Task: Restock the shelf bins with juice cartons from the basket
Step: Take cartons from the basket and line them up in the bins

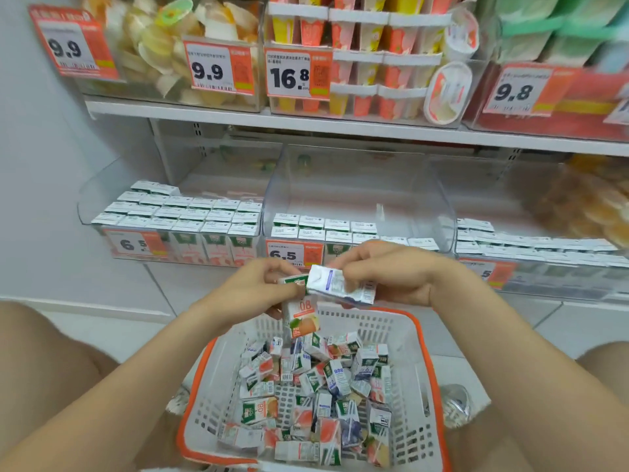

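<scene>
A white basket with an orange rim point(423, 338) sits on the floor between my knees, holding several loose juice cartons point(306, 386). Above it my left hand point(258, 287) grips an upside-down orange-and-white carton point(303, 318). My right hand point(384, 270) pinches a white carton with blue print point(340, 284), lying sideways and touching the other carton. Straight ahead, the middle clear shelf bin point(357, 185) holds two front rows of cartons point(323, 229) and is bare behind them. The left bin point(112, 185) is packed with cartons in rows.
A right-hand bin point(544, 243) also holds cartons. Price tags point(292, 254) hang on the bin fronts. The upper shelf point(272, 120) carries snack bins and cups. White tiled floor point(102, 294) surrounds the basket. My bare knees flank the basket on both sides.
</scene>
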The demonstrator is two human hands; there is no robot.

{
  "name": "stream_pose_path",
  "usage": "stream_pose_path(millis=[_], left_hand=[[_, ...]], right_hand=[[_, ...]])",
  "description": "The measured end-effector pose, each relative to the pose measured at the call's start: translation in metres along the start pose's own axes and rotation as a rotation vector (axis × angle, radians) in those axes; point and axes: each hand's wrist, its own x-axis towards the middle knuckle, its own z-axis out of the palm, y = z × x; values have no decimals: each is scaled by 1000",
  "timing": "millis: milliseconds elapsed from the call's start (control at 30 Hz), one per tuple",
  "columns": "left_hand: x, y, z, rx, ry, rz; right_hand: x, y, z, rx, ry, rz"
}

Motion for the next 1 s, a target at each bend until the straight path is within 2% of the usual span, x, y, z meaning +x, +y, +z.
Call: stream_pose_path(millis=[100, 200, 300, 467, 633, 733, 833, 933, 1000], left_hand=[[10, 28, 6, -44, 55, 78], [27, 59, 15, -26, 150, 198], [45, 87, 27, 55, 227, 319], [81, 114, 52, 215, 218, 448], [118, 129, 78, 384, 232, 478], [141, 128, 93, 416, 177, 474], [156, 121, 100, 585, 86, 435], [163, 116, 105, 846, 6, 300], [165, 118, 105, 897, -29, 214]], right_hand=[[-24, -14, -24, -93, 283, -116], [-40, -26, -46, -349, 541, -219], [-45, -30, -73, -684, 710, -281], [-44, -26, -116, -933, 919, -354], [-46, -20, -134, -1378, 1155, -207], [-48, -13, -134, -1400, 1162, -203], [-51, -8, -137, -1339, 1133, -254], [-58, 0, -143, -1040, 1017, -385], [-63, 5, -146, -805, 944, -416]])
